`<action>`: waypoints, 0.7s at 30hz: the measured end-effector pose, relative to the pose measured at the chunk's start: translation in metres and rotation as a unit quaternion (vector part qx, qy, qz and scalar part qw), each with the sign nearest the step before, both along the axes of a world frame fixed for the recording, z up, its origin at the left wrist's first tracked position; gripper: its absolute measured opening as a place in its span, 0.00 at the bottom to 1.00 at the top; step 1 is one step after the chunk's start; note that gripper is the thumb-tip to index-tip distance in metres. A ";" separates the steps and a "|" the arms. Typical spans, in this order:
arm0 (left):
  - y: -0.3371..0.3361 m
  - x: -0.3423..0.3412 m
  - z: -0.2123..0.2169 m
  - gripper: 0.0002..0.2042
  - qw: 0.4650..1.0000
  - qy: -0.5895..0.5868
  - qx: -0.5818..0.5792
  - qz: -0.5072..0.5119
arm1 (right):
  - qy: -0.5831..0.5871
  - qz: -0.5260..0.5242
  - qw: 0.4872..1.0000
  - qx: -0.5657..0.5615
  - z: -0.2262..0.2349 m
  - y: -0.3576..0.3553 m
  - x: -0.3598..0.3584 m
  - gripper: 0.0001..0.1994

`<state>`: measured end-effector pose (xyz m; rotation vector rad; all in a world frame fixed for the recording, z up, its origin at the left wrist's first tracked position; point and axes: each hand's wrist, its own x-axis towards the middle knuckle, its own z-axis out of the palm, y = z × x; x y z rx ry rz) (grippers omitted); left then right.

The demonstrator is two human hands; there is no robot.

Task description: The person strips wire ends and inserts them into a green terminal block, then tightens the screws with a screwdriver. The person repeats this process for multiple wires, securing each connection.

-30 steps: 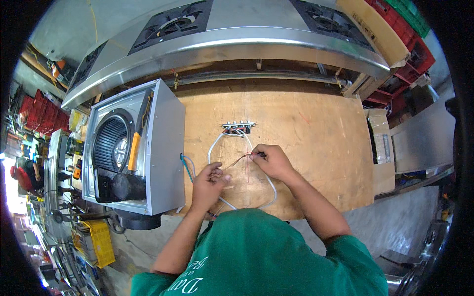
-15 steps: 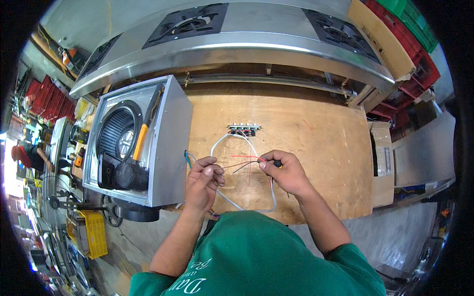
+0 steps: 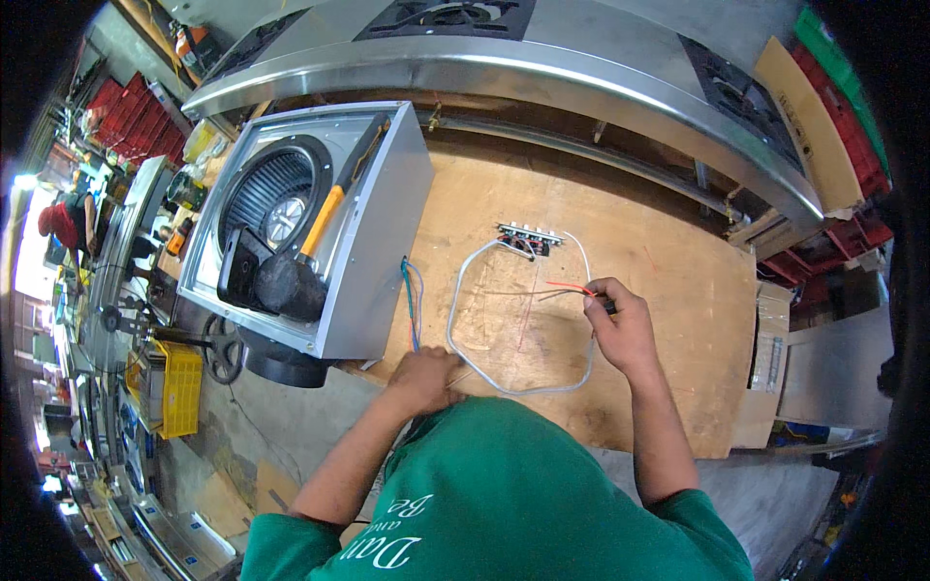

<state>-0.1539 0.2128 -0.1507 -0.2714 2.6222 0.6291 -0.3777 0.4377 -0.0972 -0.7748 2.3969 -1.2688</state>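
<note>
My right hand (image 3: 623, 324) pinches the stripped end of a white cable (image 3: 455, 315), whose red, brown and dark wires (image 3: 557, 291) fan out leftward. A dark handle-like piece shows under its fingers, too covered to name. The cable loops over the wooden board to a small connector strip (image 3: 529, 238) lying behind it. At the board's near edge, my left hand (image 3: 423, 380) is closed, its fingertips hidden. Blue, green and pale wires (image 3: 411, 300) come out of the side of a grey metal blower box (image 3: 373, 242) and run down to that hand.
On the box's open face lie a hammer (image 3: 327, 218) with a yellow grip and a dark phone (image 3: 244, 269). A steel stove (image 3: 465, 73) with burners spans the back. Cardboard (image 3: 765, 339) stands at right; a yellow crate (image 3: 174, 387) is on the floor. Another person (image 3: 73, 218) is far left.
My left hand has let go of the brown wire and dropped to the board's near edge by the box's wires. My right hand keeps its hold. The whole view has tilted and shifted.
</note>
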 end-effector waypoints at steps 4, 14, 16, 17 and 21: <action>0.007 0.027 -0.034 0.18 0.996 0.087 -0.008 -0.036 | -0.014 0.008 1.000 0.020 -0.015 0.004 -0.003 0.10; -0.007 -0.011 0.027 0.10 0.777 0.285 0.469 0.308 | -0.028 -0.017 0.999 0.013 -0.028 0.012 -0.014 0.11; -0.010 -0.016 0.046 0.11 0.759 0.316 0.471 0.320 | -0.045 -0.010 0.999 0.006 -0.026 0.009 -0.013 0.11; -0.013 -0.017 0.050 0.11 0.749 0.330 0.473 0.325 | -0.058 -0.008 0.998 0.009 -0.021 0.009 -0.011 0.11; -0.021 -0.020 0.059 0.16 0.724 0.368 0.494 0.311 | -0.048 0.005 0.999 0.013 -0.015 0.010 -0.005 0.10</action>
